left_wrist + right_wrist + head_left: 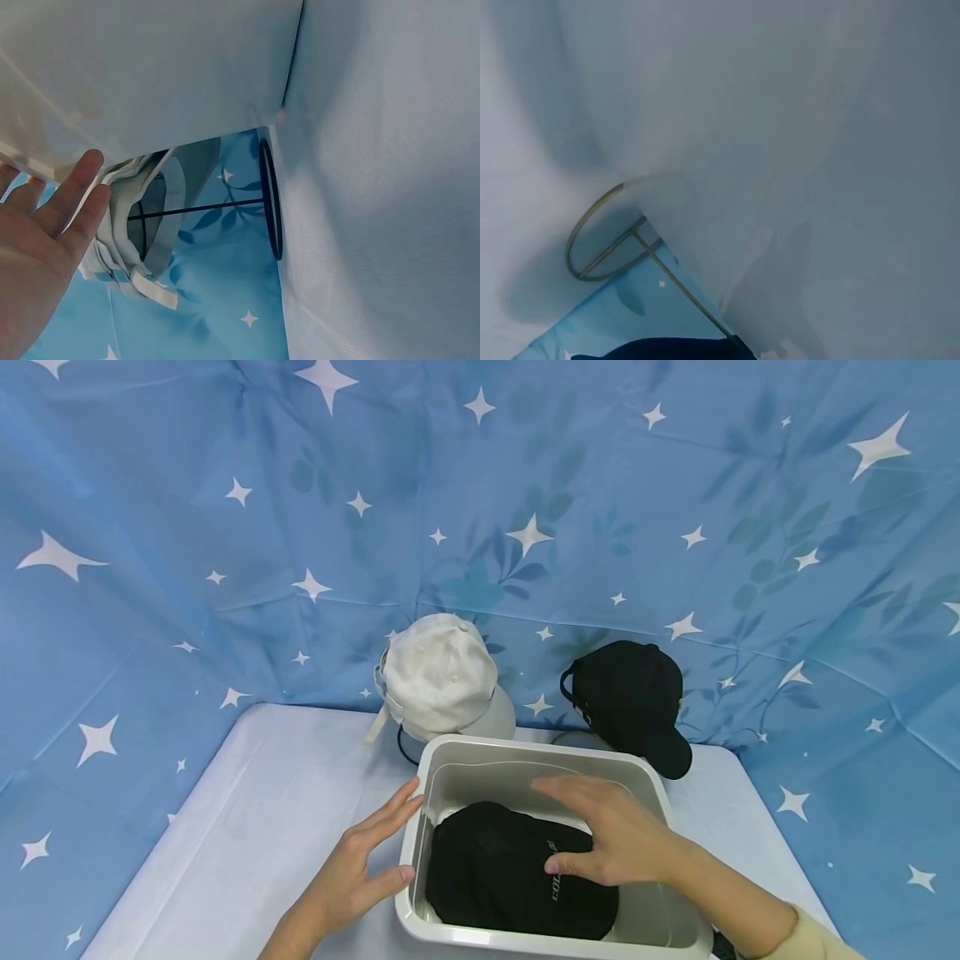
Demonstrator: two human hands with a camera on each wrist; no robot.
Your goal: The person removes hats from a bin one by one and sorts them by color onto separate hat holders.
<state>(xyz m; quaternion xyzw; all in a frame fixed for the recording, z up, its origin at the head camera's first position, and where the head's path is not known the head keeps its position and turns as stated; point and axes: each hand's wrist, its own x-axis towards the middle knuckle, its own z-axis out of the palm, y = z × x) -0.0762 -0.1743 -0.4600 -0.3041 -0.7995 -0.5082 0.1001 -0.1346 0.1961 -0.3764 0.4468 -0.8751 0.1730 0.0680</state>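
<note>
A black cap with white lettering lies in a pale grey plastic bin. At the bin's left side is my left hand, its fingers spread and its fingertips at the rim; the left wrist view has this hand beside the bin's outer wall. My right hand is over the bin's inside, thumb and fingers apart, with nothing between them. Its thumb overlaps the cap's lettering; whether it touches the fabric I cannot tell. The right wrist view does not show the hand.
Behind the bin, a cream cap hangs on a stand with a black ring base. A second black cap sits at the back right, on a stand with a brass-coloured ring base. A blue star-patterned curtain backs the white table.
</note>
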